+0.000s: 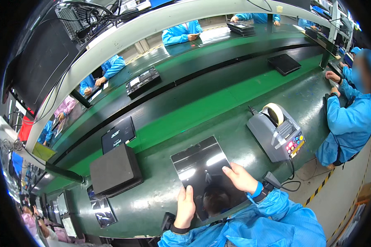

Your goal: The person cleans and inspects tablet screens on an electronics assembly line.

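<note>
A dark, glossy flat panel like a tablet [206, 181] lies tilted in front of me, its shiny face up, with light streaks and a reflection on it. My left hand [186, 208] grips its lower left edge, the thumb along the side. On the opposite edge, my right hand [241, 178] holds it with the thumb resting on the face. The other fingers of both hands are hidden beneath the panel. Beyond my right hand stands a grey tape dispenser [274, 133] with a roll of pale tape and lit buttons.
To the left, a black box [115, 169] sits on the green bench [160, 173], beside a tablet [118, 135] with a lit screen. A clear-wrapped dark panel [101, 208] lies nearer. The conveyor carries a black device [284, 64] and another device [143, 81]. A co-worker [346, 107] works at right.
</note>
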The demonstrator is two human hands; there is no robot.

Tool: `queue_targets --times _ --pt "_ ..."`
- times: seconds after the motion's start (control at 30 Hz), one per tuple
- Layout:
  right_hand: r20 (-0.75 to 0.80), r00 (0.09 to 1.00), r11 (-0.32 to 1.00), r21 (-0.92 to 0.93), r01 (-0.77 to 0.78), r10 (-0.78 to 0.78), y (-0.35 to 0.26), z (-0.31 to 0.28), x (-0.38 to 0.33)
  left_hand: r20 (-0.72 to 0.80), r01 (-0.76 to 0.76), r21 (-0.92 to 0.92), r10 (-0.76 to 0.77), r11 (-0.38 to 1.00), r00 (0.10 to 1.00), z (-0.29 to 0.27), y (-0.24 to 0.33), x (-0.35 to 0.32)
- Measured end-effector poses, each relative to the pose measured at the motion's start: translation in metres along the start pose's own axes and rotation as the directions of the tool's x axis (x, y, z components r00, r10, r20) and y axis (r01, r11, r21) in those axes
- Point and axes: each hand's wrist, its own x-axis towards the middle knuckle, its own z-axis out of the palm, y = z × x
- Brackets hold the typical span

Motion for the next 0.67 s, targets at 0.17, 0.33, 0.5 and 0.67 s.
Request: queue_targets --times 0.17,0.33,0.5,0.67 --pt "-0.120 0.993 1.000 0.008 0.021 -0.020 0.041 -0.017 -0.005 0.149 -0.119 0.758 0.008 0.641 0.989 0.007 0.066 0.030" --pt "-0.191 0.982 0.994 -0.110 -0.011 -0.011 0.027 -0.008 -0.012 0.335 -0.602 0.699 0.566 0.387 0.753 0.057 0.080 0.091" --pt "-0.205 0.978 0.876 -0.464 -0.134 0.041 0.007 -0.002 -0.014 0.383 -0.607 0.696 0.518 0.383 0.765 0.091 0.037 0.146" --pt "-0.277 0.961 0.578 -0.782 -0.233 0.012 -0.012 -0.009 -0.024 0.370 -0.449 0.864 0.320 0.227 0.872 0.108 0.032 0.136"
